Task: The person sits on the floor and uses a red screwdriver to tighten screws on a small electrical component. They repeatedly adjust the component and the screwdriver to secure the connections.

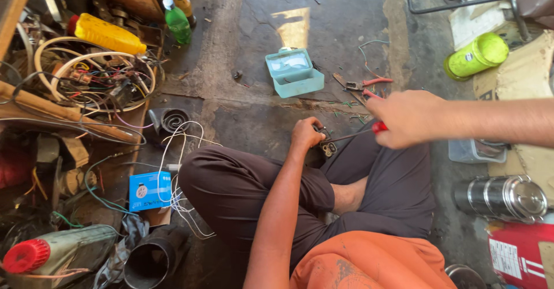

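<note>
Left hand: our left hand (306, 133) is one fist, fingers curled tight on a small dark part (328, 148) resting on the knee.
Right hand: our right hand (407, 118) is clamped around one red-handled screwdriver (378, 127), its shaft slanting down to the part just beside the left fingertips.
Beyond the fingers: one pair of red-handled pliers (365, 84) lies on the floor, and one pale blue box (294, 72) sits farther off.
Far right of the fingers: one lime-green jar (476, 56).
</note>
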